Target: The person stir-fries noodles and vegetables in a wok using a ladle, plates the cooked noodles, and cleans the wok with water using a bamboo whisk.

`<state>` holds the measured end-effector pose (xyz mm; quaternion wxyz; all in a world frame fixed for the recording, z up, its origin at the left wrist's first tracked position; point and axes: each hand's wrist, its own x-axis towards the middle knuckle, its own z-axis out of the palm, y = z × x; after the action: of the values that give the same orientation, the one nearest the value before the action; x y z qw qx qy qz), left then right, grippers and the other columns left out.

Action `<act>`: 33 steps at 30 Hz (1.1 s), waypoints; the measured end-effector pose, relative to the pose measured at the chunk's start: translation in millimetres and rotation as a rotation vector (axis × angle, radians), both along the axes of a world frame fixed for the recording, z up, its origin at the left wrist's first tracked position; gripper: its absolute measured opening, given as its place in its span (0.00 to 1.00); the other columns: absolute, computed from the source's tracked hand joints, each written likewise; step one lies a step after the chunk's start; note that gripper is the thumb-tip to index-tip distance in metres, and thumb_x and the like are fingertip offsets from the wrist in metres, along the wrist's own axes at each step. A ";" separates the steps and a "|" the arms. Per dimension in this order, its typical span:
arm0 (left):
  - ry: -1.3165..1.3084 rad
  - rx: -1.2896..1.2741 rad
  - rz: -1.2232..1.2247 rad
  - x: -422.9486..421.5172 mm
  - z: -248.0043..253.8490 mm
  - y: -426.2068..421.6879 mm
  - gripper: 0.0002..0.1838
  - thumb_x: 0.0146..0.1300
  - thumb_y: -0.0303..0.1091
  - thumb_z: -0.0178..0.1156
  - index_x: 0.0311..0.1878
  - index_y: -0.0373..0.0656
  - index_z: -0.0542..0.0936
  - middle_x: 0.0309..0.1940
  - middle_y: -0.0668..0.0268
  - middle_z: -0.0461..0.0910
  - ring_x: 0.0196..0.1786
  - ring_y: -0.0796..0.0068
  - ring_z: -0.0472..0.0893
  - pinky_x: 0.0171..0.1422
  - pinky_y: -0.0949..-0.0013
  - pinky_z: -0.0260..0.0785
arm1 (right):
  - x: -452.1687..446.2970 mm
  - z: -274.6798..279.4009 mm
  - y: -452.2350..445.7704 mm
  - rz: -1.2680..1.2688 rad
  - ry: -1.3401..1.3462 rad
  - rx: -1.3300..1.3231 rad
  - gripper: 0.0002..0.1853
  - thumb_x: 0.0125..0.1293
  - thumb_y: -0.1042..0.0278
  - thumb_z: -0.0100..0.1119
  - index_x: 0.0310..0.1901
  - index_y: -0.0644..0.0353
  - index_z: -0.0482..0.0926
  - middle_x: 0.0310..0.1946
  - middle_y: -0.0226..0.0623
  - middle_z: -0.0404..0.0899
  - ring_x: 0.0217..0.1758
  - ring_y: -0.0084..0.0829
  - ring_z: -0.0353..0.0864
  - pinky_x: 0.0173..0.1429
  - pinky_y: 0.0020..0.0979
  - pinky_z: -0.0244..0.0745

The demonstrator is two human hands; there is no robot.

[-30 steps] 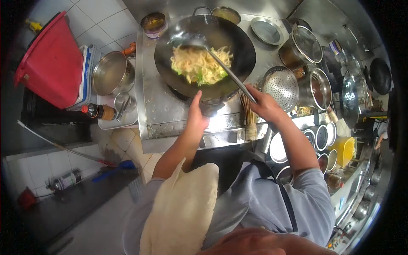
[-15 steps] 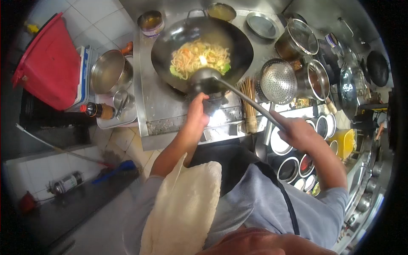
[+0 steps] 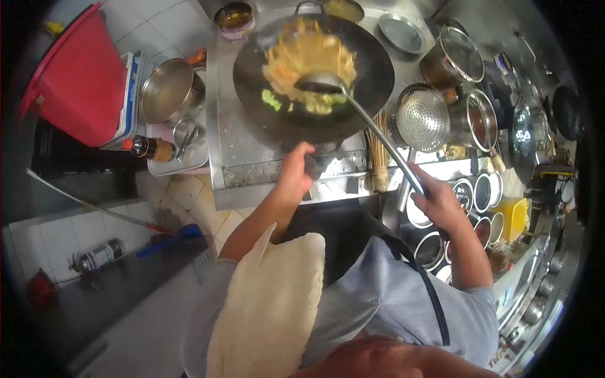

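Note:
My left hand (image 3: 295,171) is closed round the near handle of a large dark wok (image 3: 373,69) over the steel stove. My right hand (image 3: 436,200) grips the far end of a long metal ladle (image 3: 382,133); its bowl is inside the wok, at the near side of the food. Noodles with vegetables (image 3: 309,53) are spread up the wok's far side, smeared by motion. Green leafy pieces (image 3: 271,99) lie nearer to me. A bamboo whisk (image 3: 379,170) stands beside the wok's near right, under the ladle's handle.
A perforated skimmer (image 3: 423,118) and steel pots (image 3: 480,121) stand right of the wok. Several round containers (image 3: 430,251) sit below them. On the left are a steel bowl (image 3: 167,91), a dark sauce bottle (image 3: 151,148) and a red bin (image 3: 75,75). A metal dish (image 3: 402,34) lies at the back.
The noodles have moved from the wok's middle towards its far side and spread out. The ladle's bowl has moved forward from the near rim into the wok. Both hands keep their grips.

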<state>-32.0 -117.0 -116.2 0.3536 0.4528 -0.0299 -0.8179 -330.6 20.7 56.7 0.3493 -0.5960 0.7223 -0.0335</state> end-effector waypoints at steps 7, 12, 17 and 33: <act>0.073 -0.088 -0.023 -14.6 -61.4 -54.5 0.15 0.64 0.36 0.63 0.52 0.41 0.79 0.45 0.60 0.85 0.44 0.61 0.86 0.54 0.54 0.82 | 11.0 -44.5 -63.1 -0.203 -0.140 -0.329 0.36 0.65 0.65 0.61 0.76 0.50 0.65 0.50 0.59 0.84 0.52 0.55 0.85 0.58 0.43 0.77; -0.063 -0.025 0.002 -3.0 -44.5 -46.7 0.25 0.69 0.48 0.65 0.60 0.39 0.78 0.53 0.59 0.84 0.50 0.60 0.86 0.55 0.53 0.81 | 22.0 -80.4 -155.3 -0.341 -0.173 -0.182 0.37 0.64 0.64 0.59 0.77 0.51 0.64 0.55 0.61 0.82 0.59 0.55 0.82 0.64 0.43 0.74; -0.016 -0.040 0.067 3.4 14.4 -23.2 0.32 0.71 0.53 0.63 0.66 0.37 0.74 0.61 0.56 0.81 0.61 0.58 0.82 0.65 0.51 0.75 | 20.7 -120.6 -195.0 -0.031 -0.102 -0.441 0.39 0.63 0.65 0.59 0.78 0.50 0.63 0.49 0.58 0.84 0.51 0.48 0.86 0.57 0.43 0.78; 0.239 -0.061 0.254 -30.3 -22.3 -24.0 0.25 0.73 0.45 0.61 0.64 0.37 0.74 0.59 0.57 0.82 0.59 0.56 0.83 0.68 0.52 0.75 | -65.0 -7.2 -90.5 0.360 0.655 -0.248 0.38 0.63 0.70 0.60 0.75 0.34 0.67 0.40 0.44 0.83 0.35 0.48 0.86 0.42 0.47 0.82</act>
<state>-62.3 -141.0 -138.5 0.4688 0.3416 0.0452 -0.8133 -395.6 -69.8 49.5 0.0260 -0.7300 0.6699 0.1331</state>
